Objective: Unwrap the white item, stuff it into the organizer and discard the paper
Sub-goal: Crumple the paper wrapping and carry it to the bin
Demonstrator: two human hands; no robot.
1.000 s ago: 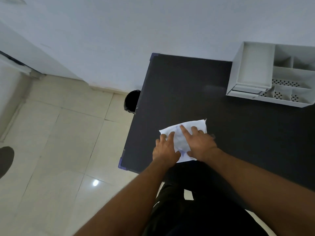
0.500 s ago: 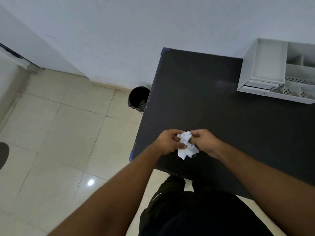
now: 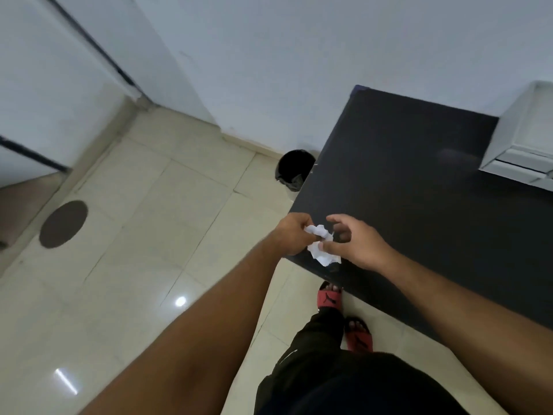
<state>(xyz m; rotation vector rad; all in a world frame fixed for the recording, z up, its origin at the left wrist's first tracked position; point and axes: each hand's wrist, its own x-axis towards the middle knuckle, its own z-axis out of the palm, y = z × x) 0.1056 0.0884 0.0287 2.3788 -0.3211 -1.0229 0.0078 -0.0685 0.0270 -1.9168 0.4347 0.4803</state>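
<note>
A crumpled white paper [image 3: 321, 245] is bunched between my two hands above the near left corner of the black table [image 3: 419, 190]. My left hand [image 3: 293, 235] is closed around its left side. My right hand [image 3: 354, 242] touches its right side with the thumb, while the fingers are spread and lifted. The white organizer [image 3: 522, 142] stands at the table's far right, cut off by the frame edge; what is inside it is hidden. No separate white item is visible.
A black waste bin [image 3: 294, 169] stands on the tiled floor beside the table's left edge, against the white wall. My feet in red sandals [image 3: 330, 298] are under the table's near edge. A dark round mark [image 3: 63, 223] lies on the floor at left.
The paper lay flat under both hands a second ago; it is now scrunched into a wad. My right fingers have opened off it. The view has swung left toward the bin.
</note>
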